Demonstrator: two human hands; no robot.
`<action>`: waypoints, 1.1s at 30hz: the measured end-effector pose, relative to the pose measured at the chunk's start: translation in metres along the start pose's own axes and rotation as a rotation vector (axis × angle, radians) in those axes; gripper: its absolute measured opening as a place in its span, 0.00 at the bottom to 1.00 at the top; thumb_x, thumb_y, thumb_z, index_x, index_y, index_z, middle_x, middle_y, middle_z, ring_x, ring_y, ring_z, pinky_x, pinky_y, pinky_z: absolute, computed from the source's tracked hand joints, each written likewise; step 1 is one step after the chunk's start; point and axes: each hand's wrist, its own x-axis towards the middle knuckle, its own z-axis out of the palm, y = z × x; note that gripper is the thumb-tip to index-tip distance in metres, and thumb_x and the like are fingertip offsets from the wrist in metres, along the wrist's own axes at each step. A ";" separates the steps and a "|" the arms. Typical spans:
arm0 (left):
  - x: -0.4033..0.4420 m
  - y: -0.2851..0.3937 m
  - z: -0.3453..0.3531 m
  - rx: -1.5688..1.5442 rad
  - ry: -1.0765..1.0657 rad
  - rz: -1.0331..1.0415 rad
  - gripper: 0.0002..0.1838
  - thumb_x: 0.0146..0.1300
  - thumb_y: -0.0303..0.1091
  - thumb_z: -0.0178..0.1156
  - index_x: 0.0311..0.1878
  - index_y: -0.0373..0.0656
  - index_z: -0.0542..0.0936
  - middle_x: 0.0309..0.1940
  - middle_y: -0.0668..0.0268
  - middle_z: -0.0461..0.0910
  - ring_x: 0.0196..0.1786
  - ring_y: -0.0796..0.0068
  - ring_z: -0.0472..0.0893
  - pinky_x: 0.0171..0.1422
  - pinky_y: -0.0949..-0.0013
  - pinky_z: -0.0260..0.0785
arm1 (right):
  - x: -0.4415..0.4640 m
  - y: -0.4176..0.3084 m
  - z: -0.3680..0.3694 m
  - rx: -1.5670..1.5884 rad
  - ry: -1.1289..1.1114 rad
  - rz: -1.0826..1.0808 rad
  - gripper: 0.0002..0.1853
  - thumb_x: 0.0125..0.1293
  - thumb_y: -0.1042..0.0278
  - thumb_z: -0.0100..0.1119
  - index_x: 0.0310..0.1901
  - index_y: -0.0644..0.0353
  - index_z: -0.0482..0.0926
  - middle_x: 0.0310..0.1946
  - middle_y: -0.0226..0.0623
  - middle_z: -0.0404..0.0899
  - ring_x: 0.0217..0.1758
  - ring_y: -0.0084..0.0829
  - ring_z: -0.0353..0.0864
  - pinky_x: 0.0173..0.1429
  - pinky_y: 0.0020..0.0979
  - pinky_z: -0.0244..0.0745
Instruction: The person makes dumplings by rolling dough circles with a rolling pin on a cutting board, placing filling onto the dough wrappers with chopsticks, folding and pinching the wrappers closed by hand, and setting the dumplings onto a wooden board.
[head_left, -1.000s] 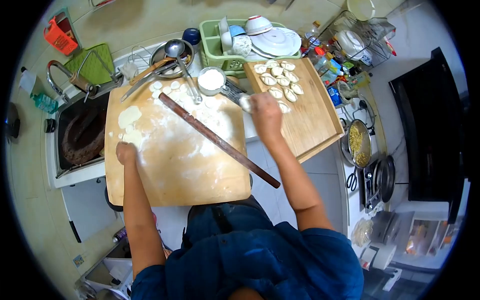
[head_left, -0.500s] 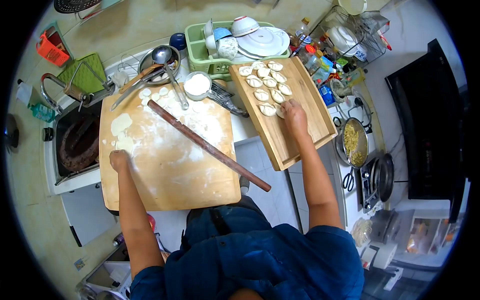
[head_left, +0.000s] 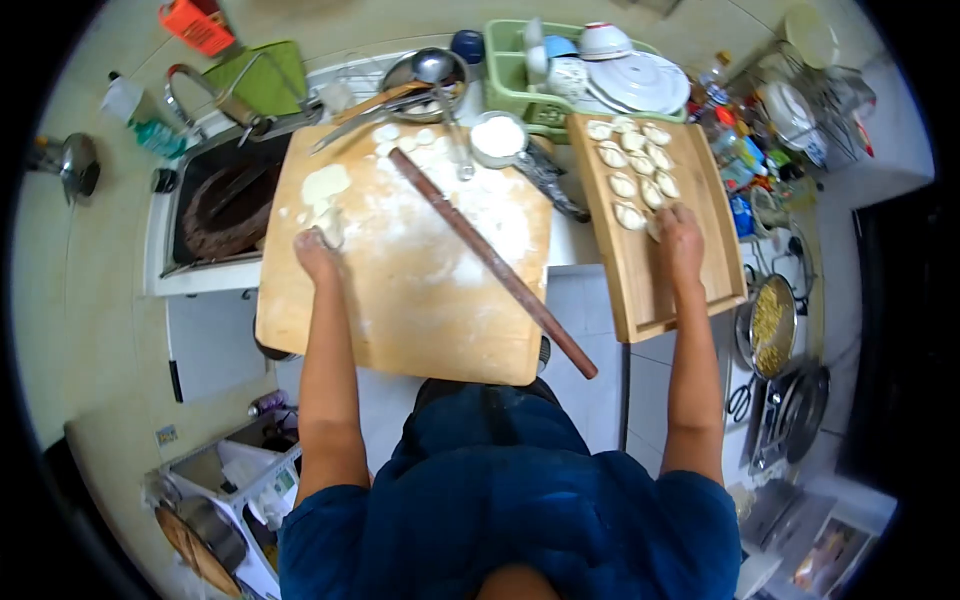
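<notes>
My left hand [head_left: 317, 252] is closed on the edge of a flat dough piece [head_left: 330, 226] at the left of the floured wooden board [head_left: 430, 320]. Another flat dough piece [head_left: 326, 184] lies just above it. At the right, my right hand [head_left: 682, 240] has its fingers closed on a dumpling [head_left: 655, 229], low over the wooden tray [head_left: 650, 312]. Several shaped dumplings [head_left: 638, 160] lie in rows above that hand. A dark rolling pin [head_left: 492, 262] rests diagonally across the board, its lower end past the board's edge.
Behind the board are a metal bowl [head_left: 400, 72] with a ladle [head_left: 433, 66] and a bowl of flour [head_left: 498, 138]. A green dish rack [head_left: 508, 75] stands behind the tray. The sink [head_left: 190, 235] is at the left, a pan of yellow food [head_left: 768, 325] at the right.
My right hand first moved from between board and tray to the dumpling rows, carrying a dumpling, and remains there. My left hand stays at the dough. The view has shifted, moving the scene rightward.
</notes>
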 end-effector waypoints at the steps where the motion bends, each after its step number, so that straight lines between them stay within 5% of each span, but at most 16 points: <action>1: 0.004 -0.007 0.000 -0.125 -0.019 -0.155 0.02 0.66 0.28 0.52 0.36 0.46 0.70 0.28 0.70 0.69 0.31 0.78 0.70 0.39 0.73 0.67 | 0.000 -0.001 -0.001 0.003 -0.020 0.014 0.04 0.57 0.77 0.52 0.31 0.61 0.77 0.29 0.43 0.72 0.37 0.45 0.75 0.40 0.43 0.70; 5: -0.028 0.031 0.001 -0.256 -0.061 -0.457 0.05 0.69 0.30 0.54 0.35 0.45 0.70 0.20 0.76 0.62 0.20 0.83 0.63 0.27 0.76 0.69 | -0.002 0.002 0.002 -0.060 -0.021 0.081 0.06 0.57 0.75 0.55 0.36 0.60 0.80 0.33 0.42 0.76 0.40 0.46 0.76 0.43 0.43 0.72; 8: -0.042 0.039 -0.004 -0.378 -0.015 -0.626 0.04 0.70 0.29 0.52 0.37 0.43 0.71 0.23 0.74 0.69 0.24 0.81 0.71 0.34 0.70 0.78 | 0.012 -0.044 -0.020 -0.115 0.234 0.103 0.10 0.57 0.73 0.60 0.42 0.59 0.80 0.40 0.45 0.78 0.45 0.45 0.78 0.47 0.41 0.73; 11: -0.056 0.031 -0.010 -0.531 -0.104 -0.689 0.04 0.71 0.29 0.50 0.40 0.41 0.73 0.30 0.70 0.77 0.33 0.75 0.80 0.42 0.65 0.82 | 0.010 -0.104 -0.022 0.109 0.149 0.118 0.15 0.57 0.73 0.62 0.48 0.59 0.79 0.44 0.47 0.79 0.49 0.45 0.78 0.51 0.40 0.73; 14: -0.077 0.016 -0.016 -0.617 -0.192 -0.843 0.05 0.70 0.26 0.48 0.45 0.38 0.72 0.44 0.59 0.80 0.49 0.64 0.82 0.56 0.58 0.80 | -0.004 -0.184 0.001 0.541 -0.172 0.020 0.14 0.57 0.72 0.63 0.47 0.59 0.80 0.46 0.44 0.79 0.48 0.46 0.77 0.54 0.39 0.73; 18: -0.136 0.068 0.001 -0.449 -0.338 -0.905 0.11 0.72 0.41 0.47 0.45 0.43 0.73 0.45 0.61 0.81 0.52 0.67 0.79 0.58 0.58 0.70 | -0.030 -0.273 0.029 0.660 -0.171 -0.201 0.21 0.53 0.66 0.67 0.51 0.55 0.79 0.44 0.42 0.77 0.50 0.42 0.77 0.52 0.39 0.74; 27: -0.182 0.120 0.010 -0.424 -0.689 -0.829 0.22 0.75 0.51 0.42 0.55 0.40 0.68 0.59 0.56 0.72 0.61 0.64 0.71 0.62 0.61 0.63 | -0.060 -0.289 0.041 0.734 -0.093 -0.095 0.24 0.53 0.63 0.70 0.52 0.62 0.77 0.46 0.47 0.78 0.47 0.46 0.78 0.51 0.40 0.75; 30: -0.209 0.158 0.019 -0.353 -0.791 -0.753 0.29 0.75 0.52 0.40 0.65 0.35 0.62 0.68 0.53 0.62 0.70 0.62 0.63 0.70 0.61 0.56 | -0.074 -0.283 0.030 0.844 -0.091 0.120 0.23 0.54 0.66 0.69 0.52 0.64 0.77 0.47 0.49 0.78 0.45 0.46 0.80 0.51 0.39 0.76; 33: -0.244 0.185 0.025 -0.269 -0.981 -0.620 0.35 0.75 0.54 0.38 0.72 0.33 0.53 0.74 0.53 0.52 0.76 0.62 0.53 0.77 0.62 0.44 | -0.082 -0.274 0.011 0.991 -0.147 0.405 0.22 0.56 0.71 0.67 0.53 0.66 0.76 0.42 0.44 0.80 0.42 0.35 0.81 0.49 0.33 0.76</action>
